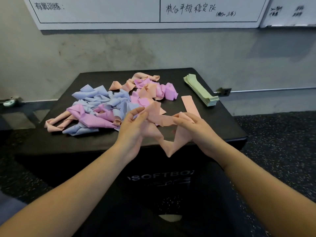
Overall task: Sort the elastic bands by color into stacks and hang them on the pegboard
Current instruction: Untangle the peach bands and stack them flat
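With my left hand [135, 127] and right hand [191, 124] each pinching an end of the twisted peach band [162, 119] just in front of the mixed pile [109, 106], I'd untwist it flat, then lay it squarely on the flat peach band [189, 105] right of that pile.

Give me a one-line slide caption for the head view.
Both hands straighten a peach band beside the stacked green bands.

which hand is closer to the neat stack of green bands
Right. The right hand is just below and left of the green stack, with the flat peach band between them. The left hand sits farther left, by the mixed pile.
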